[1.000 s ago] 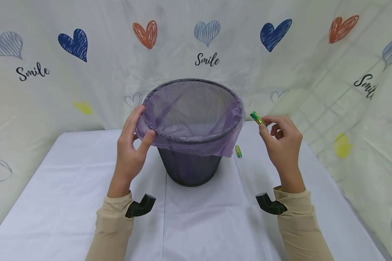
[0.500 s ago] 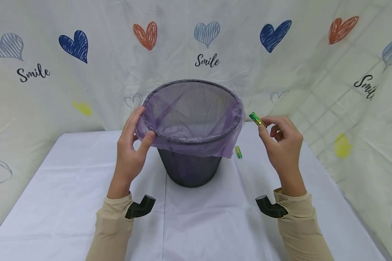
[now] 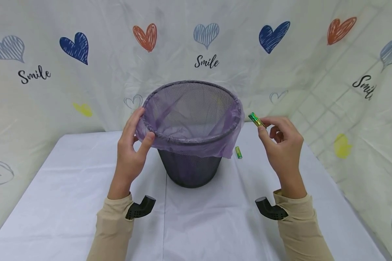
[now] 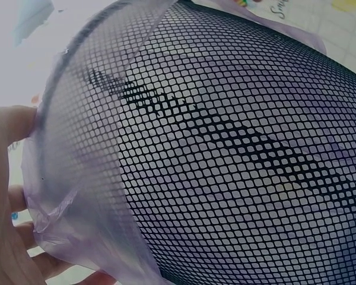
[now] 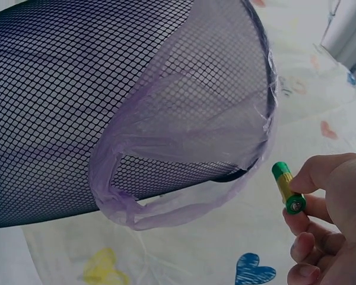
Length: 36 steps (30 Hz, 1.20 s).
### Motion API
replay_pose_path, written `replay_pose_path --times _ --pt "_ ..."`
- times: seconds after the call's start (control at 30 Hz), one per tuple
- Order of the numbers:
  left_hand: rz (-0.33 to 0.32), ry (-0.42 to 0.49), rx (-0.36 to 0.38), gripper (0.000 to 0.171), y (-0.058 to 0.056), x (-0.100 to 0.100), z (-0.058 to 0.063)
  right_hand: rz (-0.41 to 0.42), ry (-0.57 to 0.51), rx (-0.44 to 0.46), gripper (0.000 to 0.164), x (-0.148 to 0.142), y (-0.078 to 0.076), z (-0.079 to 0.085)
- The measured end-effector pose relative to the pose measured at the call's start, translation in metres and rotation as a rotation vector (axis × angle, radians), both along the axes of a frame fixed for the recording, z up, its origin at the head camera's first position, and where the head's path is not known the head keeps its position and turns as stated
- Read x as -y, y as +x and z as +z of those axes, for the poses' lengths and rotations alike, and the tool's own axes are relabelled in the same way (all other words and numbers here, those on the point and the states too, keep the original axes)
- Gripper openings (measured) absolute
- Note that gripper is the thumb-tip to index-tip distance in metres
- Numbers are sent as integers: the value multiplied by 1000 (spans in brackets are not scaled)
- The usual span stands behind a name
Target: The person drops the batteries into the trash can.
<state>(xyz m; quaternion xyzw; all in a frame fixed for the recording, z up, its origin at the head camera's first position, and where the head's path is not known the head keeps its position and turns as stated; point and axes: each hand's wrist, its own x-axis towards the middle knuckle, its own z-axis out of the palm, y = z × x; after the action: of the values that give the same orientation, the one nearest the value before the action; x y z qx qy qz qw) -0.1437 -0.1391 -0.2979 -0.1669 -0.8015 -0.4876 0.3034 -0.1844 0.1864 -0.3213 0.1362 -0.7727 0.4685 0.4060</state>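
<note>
A black mesh wastebasket (image 3: 189, 170) stands upright on the table, lined with a translucent purple bin bag (image 3: 199, 146) folded over its rim. My left hand (image 3: 130, 154) holds the basket's left side at the rim, thumb at the front and fingers further back; in the left wrist view the bag partly hides the fingers (image 4: 44, 264). To the right of the basket, my right hand (image 3: 282, 145) pinches a green and yellow battery (image 3: 256, 119) between thumb and fingers, apart from the rim. A second green and yellow battery (image 3: 238, 152) lies on the table beside the basket.
A white cloth covers the table (image 3: 196, 224). Behind it hangs a pale curtain (image 3: 170, 65) printed with hearts and "Smile". Each sleeved wrist carries a black camera mount, one at left (image 3: 140, 208) and one at right (image 3: 271, 209).
The right hand with the battery has shifted very slightly left toward the basket. The head view has tilted a little. The left hand, the basket and the battery on the table stay put.
</note>
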Motion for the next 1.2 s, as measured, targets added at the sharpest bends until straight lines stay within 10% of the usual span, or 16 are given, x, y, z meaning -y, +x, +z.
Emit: replay_pose_path --times 1.2 --pt "-17 -5 -19 53 -1 2 0 111 -85 36 18 14 19 24"
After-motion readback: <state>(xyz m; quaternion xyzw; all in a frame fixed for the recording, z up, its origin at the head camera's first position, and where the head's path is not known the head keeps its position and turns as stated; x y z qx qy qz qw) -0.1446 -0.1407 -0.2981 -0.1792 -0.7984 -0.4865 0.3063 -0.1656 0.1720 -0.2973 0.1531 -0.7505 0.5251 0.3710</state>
